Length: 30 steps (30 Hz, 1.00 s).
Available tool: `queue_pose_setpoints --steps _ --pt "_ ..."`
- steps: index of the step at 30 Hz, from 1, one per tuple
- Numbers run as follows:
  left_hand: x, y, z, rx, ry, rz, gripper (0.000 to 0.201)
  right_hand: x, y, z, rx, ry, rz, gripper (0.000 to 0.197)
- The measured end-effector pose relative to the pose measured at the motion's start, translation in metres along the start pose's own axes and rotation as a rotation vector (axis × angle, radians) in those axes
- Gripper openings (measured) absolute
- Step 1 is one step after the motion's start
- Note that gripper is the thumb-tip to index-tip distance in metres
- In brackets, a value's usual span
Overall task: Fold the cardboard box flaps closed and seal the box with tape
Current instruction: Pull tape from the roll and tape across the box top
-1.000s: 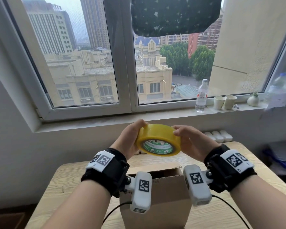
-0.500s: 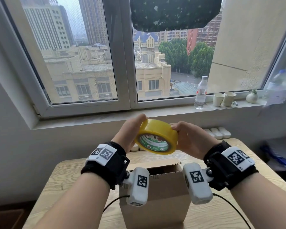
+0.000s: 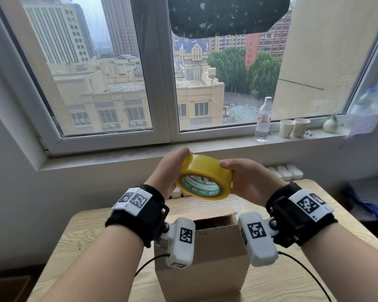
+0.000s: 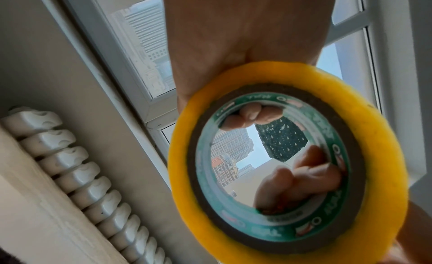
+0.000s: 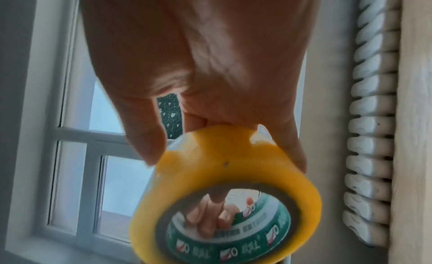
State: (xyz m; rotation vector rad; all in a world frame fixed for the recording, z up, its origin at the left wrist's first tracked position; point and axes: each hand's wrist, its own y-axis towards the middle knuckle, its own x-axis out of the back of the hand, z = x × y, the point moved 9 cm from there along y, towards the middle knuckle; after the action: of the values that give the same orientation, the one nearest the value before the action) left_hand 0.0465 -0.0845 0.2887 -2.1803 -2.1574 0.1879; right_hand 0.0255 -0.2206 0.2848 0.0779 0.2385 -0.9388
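Note:
A yellow tape roll (image 3: 205,174) with a green-printed core is held up in the air between both hands, above the brown cardboard box (image 3: 203,256) on the wooden table (image 3: 74,236). My left hand (image 3: 172,168) grips its left side, thumb on the outer band. My right hand (image 3: 244,179) grips its right side, thumb on top. In the left wrist view the tape roll (image 4: 378,138) fills the frame, and curled fingertips (image 4: 247,114) show through its hole. In the right wrist view the tape roll (image 5: 224,168) sits under my thumb (image 5: 149,138). The box top is partly hidden by the wrist cameras.
A window sill behind the table carries a water bottle (image 3: 263,118), two paper cups (image 3: 294,127) and a small white vase (image 3: 330,125). A white radiator (image 4: 70,166) runs along the wall under the sill. Cables trail from the wrist cameras across the table.
The roll has tilted and turned a little between my hands, its left side higher now. Both hands have stayed at about the same height above the box.

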Motion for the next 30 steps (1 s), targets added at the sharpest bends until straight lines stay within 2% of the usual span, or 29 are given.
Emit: queue_pose_setpoints --steps 3,5,7,10,13,16,21,30 --pt "0.005 0.005 0.007 0.045 -0.123 0.011 0.014 0.002 -0.003 0.001 0.008 0.010 0.043 0.057" --pt "0.007 0.007 0.011 0.075 -0.216 0.036 0.016 0.005 -0.003 0.002 0.014 -0.072 0.026 0.055" --pt "0.011 0.009 0.009 0.067 -0.198 0.000 0.018 0.009 0.000 0.007 0.046 -0.194 -0.053 0.047" --pt "0.015 0.014 -0.013 -0.103 0.098 -0.089 0.022 0.019 0.007 0.018 0.079 -0.303 -0.180 0.048" --pt "0.008 0.012 -0.037 -0.308 0.457 -0.108 0.012 0.024 0.009 0.034 0.107 -0.592 -0.311 0.041" --pt "0.000 0.006 -0.046 -0.395 0.661 -0.150 0.015 0.020 0.010 0.049 0.166 -0.849 -0.400 0.031" --pt "-0.008 -0.002 -0.055 -0.443 0.872 -0.249 0.017 0.019 0.014 0.048 0.138 -1.012 -0.405 0.030" --pt "-0.013 -0.006 -0.063 -0.354 1.126 -0.354 0.014 0.015 0.020 0.039 0.119 -1.099 -0.389 0.032"
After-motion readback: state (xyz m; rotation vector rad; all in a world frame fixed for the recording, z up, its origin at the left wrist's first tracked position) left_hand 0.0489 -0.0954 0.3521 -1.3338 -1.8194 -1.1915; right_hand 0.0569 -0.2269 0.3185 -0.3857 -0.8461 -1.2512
